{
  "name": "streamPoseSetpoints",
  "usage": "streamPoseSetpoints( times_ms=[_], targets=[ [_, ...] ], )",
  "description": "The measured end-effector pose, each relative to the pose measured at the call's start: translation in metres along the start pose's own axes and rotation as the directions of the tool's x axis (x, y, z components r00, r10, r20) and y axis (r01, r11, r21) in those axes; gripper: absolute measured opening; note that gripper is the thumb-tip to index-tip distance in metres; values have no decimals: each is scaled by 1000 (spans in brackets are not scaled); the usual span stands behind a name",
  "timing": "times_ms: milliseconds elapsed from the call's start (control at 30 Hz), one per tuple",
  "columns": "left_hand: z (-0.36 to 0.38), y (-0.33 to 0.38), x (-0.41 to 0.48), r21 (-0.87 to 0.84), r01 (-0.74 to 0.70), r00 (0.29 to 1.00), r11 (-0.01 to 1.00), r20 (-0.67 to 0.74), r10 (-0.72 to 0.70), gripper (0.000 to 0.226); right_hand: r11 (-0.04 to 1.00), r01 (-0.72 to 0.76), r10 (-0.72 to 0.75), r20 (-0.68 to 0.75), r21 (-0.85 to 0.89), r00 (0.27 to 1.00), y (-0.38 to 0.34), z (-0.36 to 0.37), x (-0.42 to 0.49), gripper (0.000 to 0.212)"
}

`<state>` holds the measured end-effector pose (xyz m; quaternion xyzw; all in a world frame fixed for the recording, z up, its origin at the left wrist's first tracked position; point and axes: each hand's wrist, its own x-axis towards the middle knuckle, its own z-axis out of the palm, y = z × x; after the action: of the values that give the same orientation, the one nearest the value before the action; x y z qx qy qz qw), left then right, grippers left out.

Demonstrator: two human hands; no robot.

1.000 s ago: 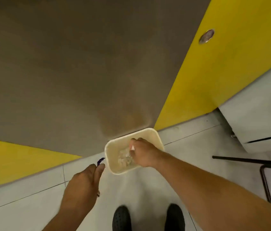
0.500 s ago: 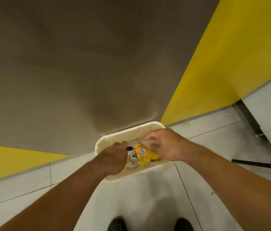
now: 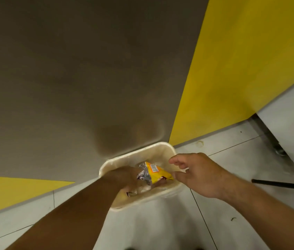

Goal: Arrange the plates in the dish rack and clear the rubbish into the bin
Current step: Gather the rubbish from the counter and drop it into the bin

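Standing against the grey-and-yellow wall [image 3: 88, 69], the cream bin [image 3: 142, 150] has open tiled floor [image 3: 160, 230] at its 3 and 6 o'clock. The left hand [image 3: 120, 179] reaches inside from 8 o'clock, its grip blurred. The right hand [image 3: 200, 174] hovers, fingers loosely spread, over the 3 o'clock rim. A yellow wrapper [image 3: 158, 175] lies inside the bin; its barcode label [image 3: 154, 167] is unreadable.
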<state>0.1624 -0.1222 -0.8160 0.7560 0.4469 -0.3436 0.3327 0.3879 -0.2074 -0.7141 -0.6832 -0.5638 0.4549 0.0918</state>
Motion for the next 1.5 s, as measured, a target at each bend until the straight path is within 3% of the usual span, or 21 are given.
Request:
streamPoseSetpoints(
  times_ms=[167,367,533,667,933,1100,1500],
  targets=[
    [-55,15,-106,-53,-81,956,995,-285,63,28,997,38,-43,-60,-74,997,-52,-36,-39,38],
    [-113,64,-264,-130,-216,769,968,-633,87,24,990,115,-126,-129,-83,984,-134,-105,-118,28],
    [-176,114,-401,-60,-285,613,957,-778,134,37,973,222,-231,-222,-64,947,-214,-183,-201,22],
    [-233,152,-501,17,-337,449,941,-876,177,31,946,320,-315,-348,-46,883,-268,-244,-264,13],
    [-331,199,-611,99,-383,254,919,-945,207,34,895,405,-438,-551,-188,711,-343,-359,-343,10],
    [-353,199,-626,75,-403,214,912,-961,173,39,891,373,-452,-600,-260,660,-363,-401,-354,7],
    [-421,165,-586,148,-451,196,880,-946,259,41,932,81,-306,-646,-354,699,-368,-422,-306,20]
  ],
)
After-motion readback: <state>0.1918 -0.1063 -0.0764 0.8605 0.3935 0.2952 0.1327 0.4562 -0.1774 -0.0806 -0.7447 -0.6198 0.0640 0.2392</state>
